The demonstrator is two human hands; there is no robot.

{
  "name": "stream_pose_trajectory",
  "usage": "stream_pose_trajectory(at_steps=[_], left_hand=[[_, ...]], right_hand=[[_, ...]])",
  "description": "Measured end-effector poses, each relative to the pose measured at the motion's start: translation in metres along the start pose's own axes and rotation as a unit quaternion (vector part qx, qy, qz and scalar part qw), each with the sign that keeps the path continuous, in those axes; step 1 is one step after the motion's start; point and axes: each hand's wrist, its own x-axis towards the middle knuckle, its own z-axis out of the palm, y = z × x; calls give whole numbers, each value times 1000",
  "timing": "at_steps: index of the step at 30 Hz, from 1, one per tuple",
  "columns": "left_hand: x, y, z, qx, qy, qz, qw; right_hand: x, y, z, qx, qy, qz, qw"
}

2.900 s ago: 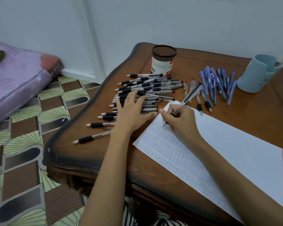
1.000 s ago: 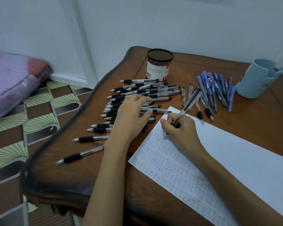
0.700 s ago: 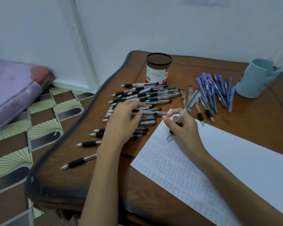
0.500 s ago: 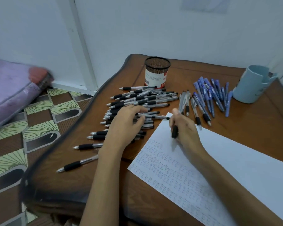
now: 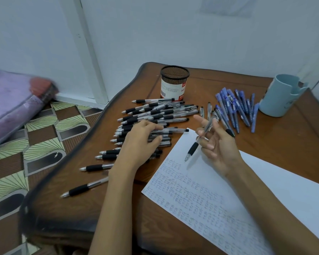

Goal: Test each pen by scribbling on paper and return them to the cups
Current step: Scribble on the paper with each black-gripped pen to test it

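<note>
A person's right hand [image 5: 219, 146] pinched a clear-barrelled pen [image 5: 193, 149] between loosely splayed fingers. Its tip hung just below the grip, over the scribbled paper [image 5: 265, 181], and appeared lifted off the sheet. Left of the grip, the left hand [image 5: 138, 144] lay slack across a heap of black-grip pens [image 5: 155, 111], visibly clasping none. Beyond the grip stood a mesh cup [image 5: 174, 83]; beyond and to the right lay blue pens [image 5: 234, 107] beside a blue mug [image 5: 280, 96]. The pen looked light, stiff and slick along the barrel, so its rubber sleeve near the tip seemed the surest hold.
</note>
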Motion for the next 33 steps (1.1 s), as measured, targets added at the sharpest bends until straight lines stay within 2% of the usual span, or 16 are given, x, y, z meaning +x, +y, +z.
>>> stream_pose_trajectory(at_steps=[4,8,12,14,17,21,23,24,26,28,30,32,33], left_hand=[[1,-3,0,-2,-5,7,1000],[1,-6,-2,-13,-11,13,1000],[2,-7,-2,-19,-12,14,1000],[3,-8,-1,-14,-12,15,1000],[4,-8,1,-10,-10,11,1000],[5,-9,1,-5,-6,9,1000],[4,-8,2,3,0,11,1000],[4,-8,2,7,3,12,1000],[3,-7,3,15,7,15,1000],[3,-7,3,20,9,16,1000],[3,-7,3,22,10,17,1000],[3,-7,3,21,10,15,1000],[3,-6,3,20,10,15,1000]], right_hand=[[2,-2,-1,13,4,-30,999],[2,-4,-7,25,52,-41,997],[-1,-20,-7,-158,103,-48,981],[12,-31,-9,-271,159,-41,948],[38,-48,-19,-416,220,-43,881],[56,-64,-30,-532,233,-24,814],[60,-60,-35,-618,247,-51,745],[61,-56,-37,-648,243,-74,719],[59,-41,-31,-678,198,-119,697],[54,-22,-19,-716,106,-146,674],[46,-3,-2,-761,26,-150,631],[43,9,8,-776,3,-148,614],[44,12,10,-772,12,-147,619]])
